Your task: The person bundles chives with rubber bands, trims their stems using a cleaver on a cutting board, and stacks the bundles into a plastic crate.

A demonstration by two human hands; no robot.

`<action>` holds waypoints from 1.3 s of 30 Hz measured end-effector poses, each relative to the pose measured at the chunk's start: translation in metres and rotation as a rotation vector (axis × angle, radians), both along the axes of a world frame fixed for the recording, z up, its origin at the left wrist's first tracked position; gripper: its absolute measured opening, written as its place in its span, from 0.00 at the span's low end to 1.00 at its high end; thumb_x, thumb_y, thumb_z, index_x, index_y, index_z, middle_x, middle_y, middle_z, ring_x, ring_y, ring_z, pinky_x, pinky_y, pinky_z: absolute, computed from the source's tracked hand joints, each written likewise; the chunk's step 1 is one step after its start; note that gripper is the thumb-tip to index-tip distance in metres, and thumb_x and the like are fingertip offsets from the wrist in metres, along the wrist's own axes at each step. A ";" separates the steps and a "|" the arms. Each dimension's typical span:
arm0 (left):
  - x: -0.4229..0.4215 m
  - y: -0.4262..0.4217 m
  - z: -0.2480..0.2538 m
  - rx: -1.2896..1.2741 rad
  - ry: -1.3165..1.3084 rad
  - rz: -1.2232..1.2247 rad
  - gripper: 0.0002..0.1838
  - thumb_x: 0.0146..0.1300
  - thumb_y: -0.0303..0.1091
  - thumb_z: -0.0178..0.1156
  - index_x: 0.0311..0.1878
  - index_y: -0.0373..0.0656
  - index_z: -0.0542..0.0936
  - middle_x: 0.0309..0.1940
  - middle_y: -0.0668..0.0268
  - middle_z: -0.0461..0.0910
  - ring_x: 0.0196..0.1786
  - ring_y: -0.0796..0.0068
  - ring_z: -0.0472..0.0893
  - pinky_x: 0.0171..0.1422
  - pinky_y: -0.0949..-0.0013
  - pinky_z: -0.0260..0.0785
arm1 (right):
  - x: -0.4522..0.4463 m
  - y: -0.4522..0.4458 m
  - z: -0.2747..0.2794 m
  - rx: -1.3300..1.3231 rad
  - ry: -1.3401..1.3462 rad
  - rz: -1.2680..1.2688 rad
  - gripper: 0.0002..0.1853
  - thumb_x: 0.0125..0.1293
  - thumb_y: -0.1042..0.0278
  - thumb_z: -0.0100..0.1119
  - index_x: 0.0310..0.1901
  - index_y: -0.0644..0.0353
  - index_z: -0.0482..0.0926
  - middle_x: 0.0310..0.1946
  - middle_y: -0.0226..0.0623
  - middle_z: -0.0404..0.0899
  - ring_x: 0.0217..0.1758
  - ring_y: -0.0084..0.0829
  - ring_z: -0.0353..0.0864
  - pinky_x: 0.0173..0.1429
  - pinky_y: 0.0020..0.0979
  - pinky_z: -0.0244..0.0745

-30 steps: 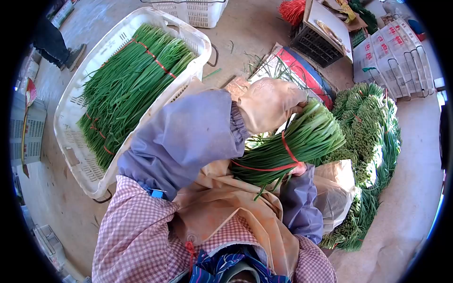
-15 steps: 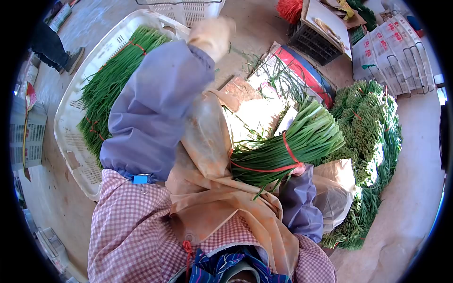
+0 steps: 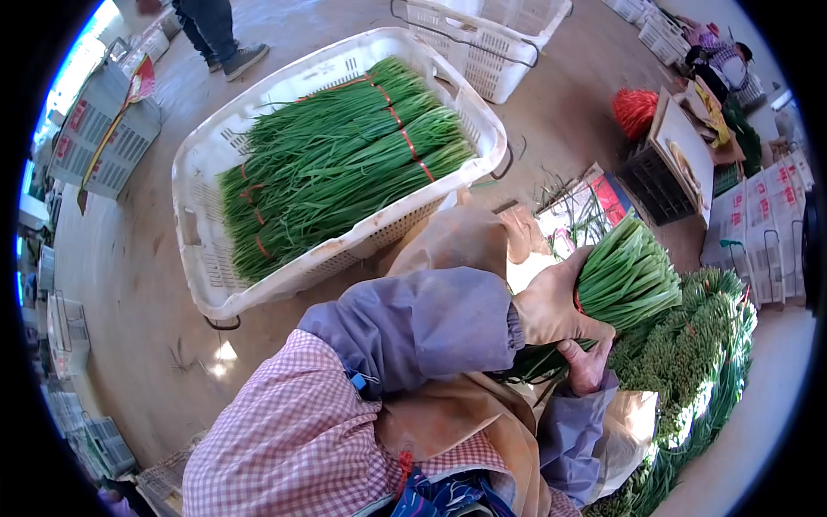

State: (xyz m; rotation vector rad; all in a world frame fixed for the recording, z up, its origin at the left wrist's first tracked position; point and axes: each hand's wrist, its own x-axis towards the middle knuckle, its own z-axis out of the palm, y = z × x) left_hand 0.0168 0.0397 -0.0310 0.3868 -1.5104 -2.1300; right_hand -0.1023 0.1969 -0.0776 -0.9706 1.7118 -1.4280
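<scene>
A bunch of green garlic chives [image 3: 627,274] rests over my lap, its cut ends pointing up and right. My left hand [image 3: 556,302] wraps over the bunch from above, near a red tie [image 3: 578,303]. Below it, my right hand [image 3: 588,366] grips the lower side of the bunch, thumb showing and the other fingers mostly hidden. Both hands are close together, and the leafy end is largely covered by my left sleeve [image 3: 431,323]. Tied bunches of chives [image 3: 345,164] lie in the white plastic basket [image 3: 194,233] to my left.
A large stack of chives [image 3: 698,353] stands at my right. Beyond it are white crates [image 3: 758,224] and a black crate [image 3: 659,194] near red ties [image 3: 636,112]. Another white crate [image 3: 469,52] stands behind the basket. A person's legs [image 3: 207,30] show at upper left.
My left hand has come down from near the basket onto the bunch of chives. The view has turned left, showing more of the basket. My right hand stays at the bunch.
</scene>
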 end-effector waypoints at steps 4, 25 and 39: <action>0.013 -0.014 0.021 0.080 0.050 0.235 0.52 0.42 0.31 0.80 0.71 0.34 0.61 0.58 0.58 0.77 0.61 0.69 0.76 0.70 0.64 0.67 | 0.004 0.010 -0.052 0.185 -0.076 0.165 0.31 0.53 0.69 0.80 0.57 0.61 0.74 0.48 0.34 0.81 0.53 0.30 0.79 0.59 0.35 0.76; 0.050 -0.044 0.006 0.246 0.167 0.378 0.55 0.44 0.33 0.80 0.73 0.37 0.57 0.60 0.58 0.75 0.64 0.68 0.73 0.71 0.63 0.64 | 0.054 -0.055 -0.023 0.283 0.191 -0.086 0.50 0.46 0.62 0.83 0.69 0.67 0.64 0.64 0.46 0.71 0.66 0.39 0.70 0.72 0.39 0.63; 0.132 -0.127 0.025 0.326 1.012 0.010 0.41 0.52 0.43 0.70 0.69 0.41 0.67 0.62 0.56 0.75 0.66 0.57 0.74 0.76 0.53 0.60 | 0.060 -0.172 0.072 -0.014 0.784 0.245 0.43 0.45 0.74 0.74 0.67 0.66 0.68 0.56 0.47 0.80 0.57 0.37 0.81 0.64 0.37 0.74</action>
